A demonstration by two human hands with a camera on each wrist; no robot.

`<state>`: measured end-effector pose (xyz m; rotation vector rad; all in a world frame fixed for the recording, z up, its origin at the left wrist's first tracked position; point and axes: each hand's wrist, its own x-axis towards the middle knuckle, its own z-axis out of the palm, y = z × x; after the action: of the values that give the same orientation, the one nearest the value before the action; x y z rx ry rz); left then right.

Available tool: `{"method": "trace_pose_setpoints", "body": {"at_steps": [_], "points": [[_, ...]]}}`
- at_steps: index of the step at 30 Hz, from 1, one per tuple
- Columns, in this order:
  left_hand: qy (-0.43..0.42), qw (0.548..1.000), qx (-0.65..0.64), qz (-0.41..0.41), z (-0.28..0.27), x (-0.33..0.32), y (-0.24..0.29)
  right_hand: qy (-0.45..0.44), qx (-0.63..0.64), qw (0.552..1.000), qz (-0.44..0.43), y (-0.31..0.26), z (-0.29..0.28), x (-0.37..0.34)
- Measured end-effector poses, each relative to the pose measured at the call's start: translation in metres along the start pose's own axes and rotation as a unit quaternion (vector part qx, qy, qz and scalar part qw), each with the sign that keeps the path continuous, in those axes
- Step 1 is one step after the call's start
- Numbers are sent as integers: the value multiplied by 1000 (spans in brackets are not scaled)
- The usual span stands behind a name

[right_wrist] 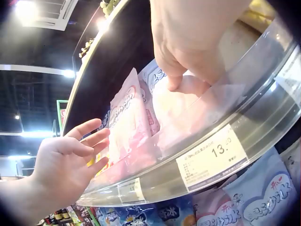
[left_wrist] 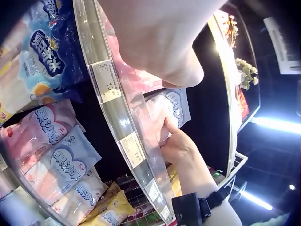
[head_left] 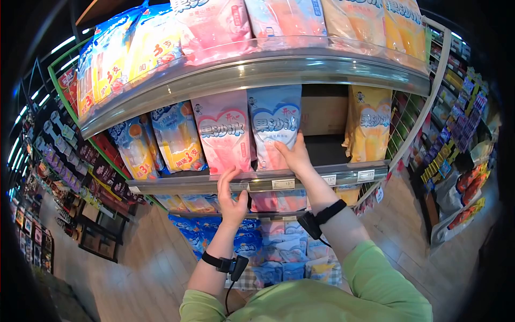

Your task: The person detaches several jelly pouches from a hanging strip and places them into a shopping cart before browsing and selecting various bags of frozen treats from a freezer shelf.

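On the middle shelf stands a blue-and-pink bag (head_left: pixel 275 129); the right hand (head_left: pixel 294 155) grips its lower right side, thumb across the front. In the right wrist view that hand (right_wrist: pixel 190 52) holds the bag (right_wrist: pixel 176 101) behind the clear shelf lip. Left of it stands a pink bag (head_left: pixel 224 131). The left hand (head_left: pixel 232 198) is at the shelf edge below the pink bag, fingers relaxed and slightly bent, holding nothing; the right wrist view shows this hand (right_wrist: pixel 70 160) with fingers spread. Whether it touches the bag or lip, I cannot tell.
Yellow bags (head_left: pixel 370 126) stand at the shelf's right end, with a cardboard box (head_left: pixel 324 115) behind the gap. Blue-and-yellow bags (head_left: pixel 177 137) stand at the left. A metal-edged upper shelf (head_left: pixel 257 72) overhangs, and price tags (head_left: pixel 283 184) line the lower lip.
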<state>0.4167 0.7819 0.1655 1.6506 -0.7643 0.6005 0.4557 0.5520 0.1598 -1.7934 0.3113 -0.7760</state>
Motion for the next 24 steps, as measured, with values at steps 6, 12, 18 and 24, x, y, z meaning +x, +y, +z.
{"method": "trace_pose_setpoints", "body": {"at_steps": [6, 12, 18, 24], "points": [[-15, 999, 2, -35, -7, -26, 9, -21, -20, 1000, 4, -8, -9, 0], [52, 993, 12, -103, -25, -75, 53, 65, -134, 984, -99, -12, -17, -10], [108, 948, 42, -296, -78, -208, 122, -26, 98, 956, -276, -68, -38, -104], [265, 841, 142, -450, -117, -344, 218, -435, 181, 862, -185, -46, -3, -253]]}}
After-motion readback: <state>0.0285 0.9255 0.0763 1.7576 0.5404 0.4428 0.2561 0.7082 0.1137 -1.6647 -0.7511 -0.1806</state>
